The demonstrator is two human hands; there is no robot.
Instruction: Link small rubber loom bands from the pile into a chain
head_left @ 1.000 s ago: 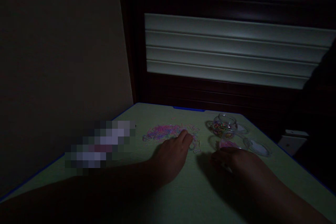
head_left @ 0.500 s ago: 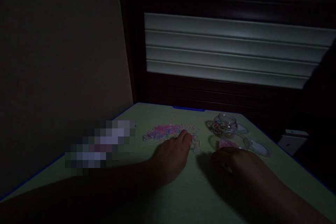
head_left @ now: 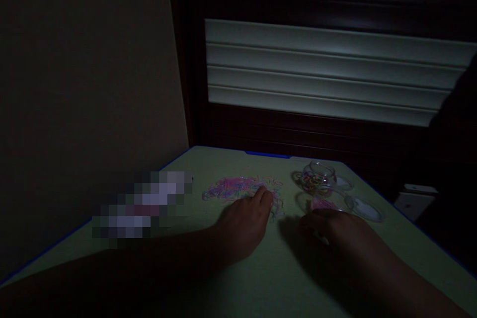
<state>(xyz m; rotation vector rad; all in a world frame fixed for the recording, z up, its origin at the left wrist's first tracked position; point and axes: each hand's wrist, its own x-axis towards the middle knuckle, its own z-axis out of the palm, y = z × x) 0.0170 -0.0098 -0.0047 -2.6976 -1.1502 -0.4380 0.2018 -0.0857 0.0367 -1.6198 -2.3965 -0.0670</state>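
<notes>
A loose pile of thin pink, purple and bluish bands (head_left: 231, 188) lies on the pale green table (head_left: 261, 283). At the pile's near right edge is my left hand (head_left: 248, 218), its fingers bent together and pointing down; what they pinch, if anything, is hidden. My right hand (head_left: 335, 228) is curled just in front of a clear jar (head_left: 330, 198) with pink bands inside, and its fingertips are in shadow. Behind that jar stands another clear jar (head_left: 318, 176) holding multicoloured bands.
Two clear lids (head_left: 367, 208) lie to the right of the jars. A blurred, pixelated object (head_left: 149, 206) rests at the table's left. Past the right edge is a white boxy item (head_left: 415, 201). A slatted panel (head_left: 320, 72) rises behind the table.
My left hand has shifted very slightly at the edge of the pile, and a few bands beside its fingertips lie differently. My right hand has hardly moved.
</notes>
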